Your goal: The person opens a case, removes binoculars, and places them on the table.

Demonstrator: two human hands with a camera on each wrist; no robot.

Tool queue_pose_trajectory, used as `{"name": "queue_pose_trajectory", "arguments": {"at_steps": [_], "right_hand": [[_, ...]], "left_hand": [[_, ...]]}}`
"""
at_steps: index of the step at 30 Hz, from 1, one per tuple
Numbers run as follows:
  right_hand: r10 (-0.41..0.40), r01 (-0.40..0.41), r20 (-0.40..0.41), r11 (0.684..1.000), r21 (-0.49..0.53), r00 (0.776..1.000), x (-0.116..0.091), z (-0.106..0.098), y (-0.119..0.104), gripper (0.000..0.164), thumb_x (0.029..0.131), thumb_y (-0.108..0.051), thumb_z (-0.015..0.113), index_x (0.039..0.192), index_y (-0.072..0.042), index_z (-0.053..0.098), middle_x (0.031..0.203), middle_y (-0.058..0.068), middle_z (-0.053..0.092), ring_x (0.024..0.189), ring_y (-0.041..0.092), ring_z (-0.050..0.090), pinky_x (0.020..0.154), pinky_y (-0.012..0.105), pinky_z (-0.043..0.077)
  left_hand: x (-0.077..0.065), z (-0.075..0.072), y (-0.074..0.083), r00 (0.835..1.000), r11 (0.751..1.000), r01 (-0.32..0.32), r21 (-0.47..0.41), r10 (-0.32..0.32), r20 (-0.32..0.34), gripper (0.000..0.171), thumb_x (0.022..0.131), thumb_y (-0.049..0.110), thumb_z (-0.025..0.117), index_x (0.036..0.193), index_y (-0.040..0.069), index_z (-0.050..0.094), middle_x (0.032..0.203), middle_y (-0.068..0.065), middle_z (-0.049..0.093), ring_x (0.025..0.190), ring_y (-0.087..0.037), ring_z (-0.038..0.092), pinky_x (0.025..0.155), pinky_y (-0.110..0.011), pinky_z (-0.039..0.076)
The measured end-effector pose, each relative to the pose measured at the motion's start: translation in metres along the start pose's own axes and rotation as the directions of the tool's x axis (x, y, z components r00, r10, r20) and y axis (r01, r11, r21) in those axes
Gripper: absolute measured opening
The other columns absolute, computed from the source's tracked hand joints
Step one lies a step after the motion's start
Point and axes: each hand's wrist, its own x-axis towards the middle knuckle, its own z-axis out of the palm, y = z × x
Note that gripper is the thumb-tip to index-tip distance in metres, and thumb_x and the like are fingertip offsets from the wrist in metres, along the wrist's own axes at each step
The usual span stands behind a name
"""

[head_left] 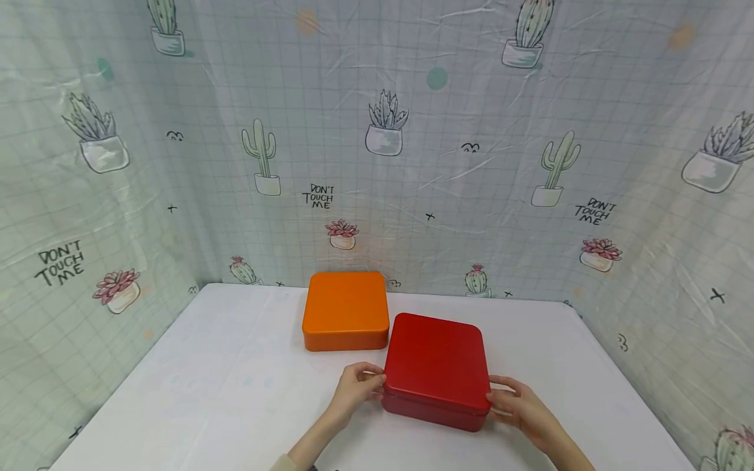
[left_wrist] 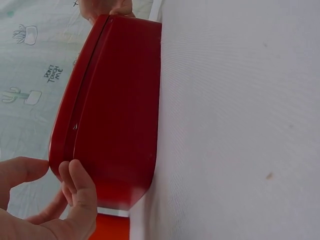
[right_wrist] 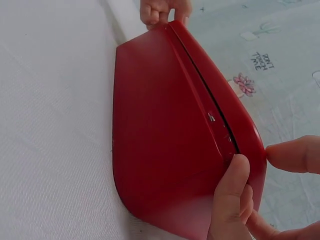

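A red square tin box with rounded corners sits slightly turned on the white table, its lid on top. At the box's left side my left hand pinches the lid's edge with bent fingers; the fingertips lie along the seam. On the opposite side my right hand grips the lid's edge in the same way, its thumb against the side near the seam. A thin dark line runs between lid and body in the right wrist view.
Just behind and left of the red box stands an orange square tin box. The white table is bordered at the back and sides by a hanging cloth printed with cacti.
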Motion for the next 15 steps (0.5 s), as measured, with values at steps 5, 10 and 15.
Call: {"name": "queue_pose_trajectory", "arguments": {"at_steps": [5, 10, 15], "right_hand": [[0.004, -0.004, 0.009, 1.0, -0.004, 1.0, -0.0007, 0.0006, -0.0007, 0.072, 0.087, -0.022, 0.055, 0.135, 0.011, 0.013, 0.099, -0.002, 0.059, 0.089, 0.011, 0.059, 0.082, 0.031, 0.052], [-0.008, 0.008, 0.027, 1.0, 0.012, 1.0, -0.0011, -0.0002, -0.0014, 0.074, 0.087, -0.022, 0.055, 0.135, 0.013, 0.011, 0.101, -0.002, 0.059, 0.091, 0.01, 0.059, 0.082, 0.03, 0.052], [-0.024, 0.02, 0.061, 0.998, 0.057, 0.998, -0.0014, -0.0016, -0.0021, 0.074, 0.087, -0.018, 0.055, 0.136, 0.013, 0.01, 0.101, -0.004, 0.059, 0.091, 0.009, 0.059, 0.082, 0.028, 0.051]], "left_hand": [[0.0, -0.0001, 0.0009, 1.0, 1.0, 0.013, 0.002, -0.013, -0.004, 0.031, 0.083, 0.015, 0.06, 0.103, -0.009, 0.057, 0.084, -0.01, 0.065, 0.065, -0.009, 0.061, 0.066, -0.03, 0.055], [0.0007, 0.0005, 0.0032, 0.999, 0.999, 0.045, 0.001, -0.045, -0.016, 0.032, 0.083, 0.016, 0.061, 0.103, -0.008, 0.057, 0.083, -0.01, 0.066, 0.065, -0.009, 0.062, 0.066, -0.03, 0.055], [0.0017, -0.0004, 0.0035, 0.999, 0.999, 0.045, -0.001, -0.045, -0.012, 0.031, 0.083, 0.015, 0.06, 0.103, -0.009, 0.057, 0.083, -0.011, 0.066, 0.065, -0.009, 0.062, 0.066, -0.031, 0.055]]}}
